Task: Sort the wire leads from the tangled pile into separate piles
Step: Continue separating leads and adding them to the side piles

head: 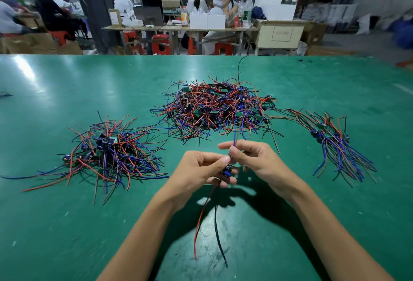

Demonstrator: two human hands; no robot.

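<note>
Clearly the sorting is under way but far from finished. On the green worktop point(223, 231) the big tangled pile point(214, 110) at twelve o'clock is still the largest heap, a knot of red, blue and black leads with small green boards caught in it. Two sorted piles have formed: a loose one point(105, 153) at about ten o'clock, and a tidier bundle point(335, 142) at two o'clock whose wires lie roughly combed one way. I judge well under half of the leads moved over.

Just in front of the person, one wire lead point(226, 172) is in hand. The left hand point(201, 169) has its grip curled round the small dark component, with a red wire point(201, 220) and a black wire point(220, 236) hanging down toward six o'clock. The right hand point(252, 157) pinches the blue wire point(234, 140) that rises toward the tangle; whether its far end is free of the heap I cannot tell.

What stands in the way is the tangle itself: crossed wires could drag neighbours along. Behind the worktop, other workers point(125, 5) sit at tables with red stools point(161, 43).
</note>
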